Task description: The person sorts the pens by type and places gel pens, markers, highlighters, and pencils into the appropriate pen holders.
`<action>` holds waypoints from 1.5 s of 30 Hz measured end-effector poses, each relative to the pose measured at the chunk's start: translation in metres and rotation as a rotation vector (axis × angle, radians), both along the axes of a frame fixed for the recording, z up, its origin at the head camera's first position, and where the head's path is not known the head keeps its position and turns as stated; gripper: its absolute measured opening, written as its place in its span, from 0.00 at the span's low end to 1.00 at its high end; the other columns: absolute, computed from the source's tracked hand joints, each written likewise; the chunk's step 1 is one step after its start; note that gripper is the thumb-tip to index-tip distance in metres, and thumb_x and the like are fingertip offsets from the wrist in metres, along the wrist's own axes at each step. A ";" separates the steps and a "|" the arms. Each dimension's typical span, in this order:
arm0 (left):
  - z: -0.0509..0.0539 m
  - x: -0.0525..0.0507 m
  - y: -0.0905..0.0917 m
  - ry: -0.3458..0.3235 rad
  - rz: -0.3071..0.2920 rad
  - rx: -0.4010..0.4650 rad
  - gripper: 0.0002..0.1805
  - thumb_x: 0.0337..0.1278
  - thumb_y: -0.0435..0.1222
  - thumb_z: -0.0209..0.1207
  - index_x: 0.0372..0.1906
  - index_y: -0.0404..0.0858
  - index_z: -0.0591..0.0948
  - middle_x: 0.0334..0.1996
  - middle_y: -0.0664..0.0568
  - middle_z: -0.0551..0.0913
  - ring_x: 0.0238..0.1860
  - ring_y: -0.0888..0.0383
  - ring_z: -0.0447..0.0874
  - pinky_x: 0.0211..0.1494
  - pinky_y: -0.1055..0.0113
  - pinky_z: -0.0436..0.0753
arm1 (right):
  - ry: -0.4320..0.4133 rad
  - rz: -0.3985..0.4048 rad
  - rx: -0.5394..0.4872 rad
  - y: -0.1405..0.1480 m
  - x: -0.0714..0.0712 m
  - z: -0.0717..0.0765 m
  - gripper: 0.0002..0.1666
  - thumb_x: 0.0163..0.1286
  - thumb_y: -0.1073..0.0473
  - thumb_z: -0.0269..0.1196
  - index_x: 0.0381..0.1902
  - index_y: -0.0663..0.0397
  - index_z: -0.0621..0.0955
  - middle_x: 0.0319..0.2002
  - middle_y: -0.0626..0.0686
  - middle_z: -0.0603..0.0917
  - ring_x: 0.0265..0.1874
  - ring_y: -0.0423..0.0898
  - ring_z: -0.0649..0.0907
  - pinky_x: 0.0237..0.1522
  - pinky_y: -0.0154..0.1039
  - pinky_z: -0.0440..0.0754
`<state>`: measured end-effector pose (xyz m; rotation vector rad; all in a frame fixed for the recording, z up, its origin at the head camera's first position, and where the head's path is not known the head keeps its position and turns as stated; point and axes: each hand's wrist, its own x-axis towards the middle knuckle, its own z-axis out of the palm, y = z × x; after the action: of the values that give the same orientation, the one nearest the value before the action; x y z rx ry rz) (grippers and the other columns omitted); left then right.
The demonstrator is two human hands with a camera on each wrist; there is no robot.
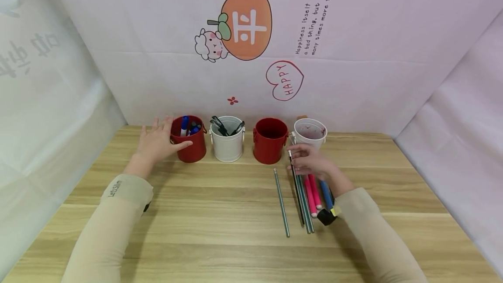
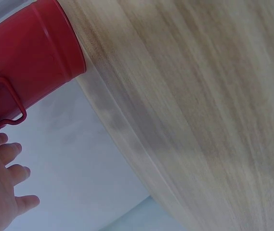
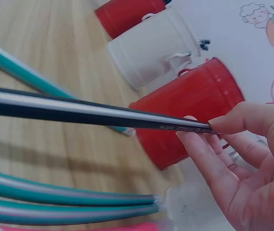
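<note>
My right hand [image 1: 310,161] pinches a black pencil [image 3: 103,113] near its upper end, between thumb and fingertips. In the head view the pencil slants down toward the table. Just left of it lies one green pencil [image 1: 281,202]; two more green pencils [image 3: 69,192] lie beneath and beside the hand. My left hand [image 1: 156,143] is spread at the left side of a red bucket [image 1: 191,150] that holds blue markers [image 1: 184,125]. Its thumb reaches across the bucket's front, and in the left wrist view the fingers [image 2: 16,173] stretch out by the handle.
A white bucket [image 1: 228,146] with black pens, a second red bucket [image 1: 268,150] and another white bucket [image 1: 310,131] continue the row along the back wall. Pink markers [image 1: 312,195] and a blue marker [image 1: 326,194] lie under the right forearm.
</note>
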<state>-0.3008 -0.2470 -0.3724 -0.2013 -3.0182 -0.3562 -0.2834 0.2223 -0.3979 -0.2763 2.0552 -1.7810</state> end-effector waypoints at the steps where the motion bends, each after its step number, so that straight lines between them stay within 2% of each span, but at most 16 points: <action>1: 0.000 0.000 0.000 0.000 -0.001 0.000 0.64 0.57 0.76 0.50 0.82 0.33 0.48 0.80 0.31 0.49 0.78 0.28 0.39 0.74 0.27 0.36 | 0.005 -0.002 -0.009 0.001 0.000 0.002 0.31 0.71 0.75 0.55 0.70 0.75 0.62 0.45 0.58 0.77 0.39 0.47 0.89 0.38 0.40 0.88; 6: 0.000 0.001 0.001 0.001 -0.003 -0.004 0.64 0.58 0.75 0.51 0.82 0.33 0.48 0.80 0.31 0.49 0.78 0.28 0.39 0.74 0.27 0.36 | 0.054 0.003 -0.014 0.004 0.002 0.017 0.29 0.71 0.74 0.57 0.69 0.71 0.65 0.47 0.59 0.78 0.39 0.44 0.88 0.41 0.43 0.88; 11: 0.001 0.001 0.001 -0.008 -0.001 -0.002 0.64 0.58 0.75 0.51 0.82 0.34 0.47 0.80 0.31 0.49 0.78 0.28 0.39 0.74 0.27 0.36 | 0.107 -0.015 -0.030 0.005 0.002 0.036 0.29 0.73 0.73 0.57 0.70 0.69 0.66 0.49 0.57 0.80 0.41 0.44 0.88 0.43 0.42 0.88; 14: 0.001 0.001 0.001 -0.012 -0.001 -0.004 0.64 0.58 0.76 0.50 0.82 0.33 0.47 0.80 0.31 0.49 0.78 0.28 0.39 0.74 0.27 0.36 | 0.133 -0.049 -0.079 0.007 0.002 0.047 0.26 0.74 0.73 0.57 0.68 0.65 0.69 0.47 0.55 0.80 0.41 0.45 0.89 0.44 0.41 0.88; 17: 0.000 0.001 0.001 -0.011 -0.002 -0.003 0.64 0.58 0.76 0.50 0.82 0.33 0.48 0.80 0.31 0.48 0.78 0.28 0.39 0.74 0.27 0.36 | 0.156 -0.088 -0.126 0.008 0.002 0.057 0.23 0.74 0.74 0.56 0.63 0.55 0.75 0.46 0.52 0.81 0.41 0.45 0.89 0.44 0.40 0.88; 20: 0.000 0.001 0.000 -0.008 -0.001 -0.003 0.64 0.58 0.75 0.51 0.82 0.32 0.48 0.80 0.31 0.48 0.78 0.28 0.39 0.74 0.27 0.36 | 0.171 -0.117 -0.167 0.009 0.001 0.066 0.22 0.74 0.74 0.56 0.60 0.49 0.76 0.48 0.53 0.81 0.42 0.46 0.88 0.44 0.38 0.88; 24: 0.000 0.000 -0.001 -0.004 0.001 -0.004 0.64 0.58 0.74 0.51 0.82 0.32 0.48 0.80 0.31 0.49 0.78 0.28 0.39 0.73 0.27 0.36 | 0.152 -0.180 -0.251 0.009 -0.001 0.074 0.22 0.75 0.74 0.55 0.59 0.47 0.75 0.49 0.55 0.80 0.42 0.46 0.89 0.42 0.36 0.88; 30: 0.000 0.000 -0.002 -0.002 -0.002 0.002 0.63 0.58 0.74 0.52 0.82 0.33 0.49 0.80 0.32 0.49 0.78 0.27 0.39 0.73 0.26 0.36 | 0.126 -0.360 -0.526 0.004 -0.005 0.072 0.24 0.74 0.78 0.52 0.60 0.51 0.72 0.44 0.53 0.76 0.37 0.44 0.89 0.39 0.34 0.88; 33: 0.001 0.001 -0.001 -0.001 -0.002 0.004 0.63 0.58 0.74 0.52 0.82 0.33 0.49 0.80 0.32 0.49 0.78 0.27 0.39 0.73 0.26 0.36 | 0.125 -0.482 -0.678 0.000 -0.008 0.070 0.24 0.74 0.80 0.50 0.60 0.52 0.70 0.42 0.53 0.73 0.34 0.45 0.88 0.38 0.34 0.88; 37: 0.003 0.001 0.000 0.001 -0.005 0.006 0.63 0.58 0.74 0.53 0.81 0.33 0.49 0.80 0.32 0.50 0.78 0.28 0.38 0.73 0.26 0.36 | 0.167 -0.669 -0.825 -0.004 -0.012 0.068 0.25 0.73 0.82 0.49 0.59 0.52 0.69 0.43 0.54 0.72 0.32 0.46 0.88 0.35 0.33 0.88; 40: 0.003 0.000 0.000 0.001 -0.008 0.001 0.63 0.59 0.74 0.53 0.81 0.32 0.49 0.79 0.31 0.50 0.78 0.28 0.39 0.73 0.26 0.37 | 0.237 -0.784 -0.877 -0.005 -0.015 0.066 0.25 0.73 0.81 0.51 0.58 0.51 0.69 0.44 0.55 0.71 0.32 0.47 0.88 0.35 0.33 0.88; 43: 0.002 0.000 0.000 0.000 -0.008 -0.003 0.63 0.59 0.74 0.53 0.81 0.32 0.49 0.79 0.31 0.50 0.78 0.28 0.39 0.73 0.26 0.37 | 0.323 -0.837 -0.918 -0.007 -0.019 0.062 0.25 0.71 0.82 0.52 0.57 0.52 0.70 0.45 0.56 0.71 0.34 0.49 0.88 0.36 0.35 0.89; 45: 0.001 0.000 0.000 0.000 -0.006 -0.006 0.63 0.59 0.74 0.52 0.81 0.32 0.49 0.79 0.31 0.50 0.78 0.28 0.39 0.73 0.26 0.37 | 0.393 -0.850 -0.900 -0.010 -0.020 0.059 0.25 0.71 0.82 0.53 0.57 0.53 0.71 0.45 0.57 0.71 0.35 0.50 0.88 0.36 0.36 0.89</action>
<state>-0.3006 -0.2469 -0.3712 -0.2112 -3.0201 -0.3482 -0.3038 0.2123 -0.3390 0.0412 1.5106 -3.3585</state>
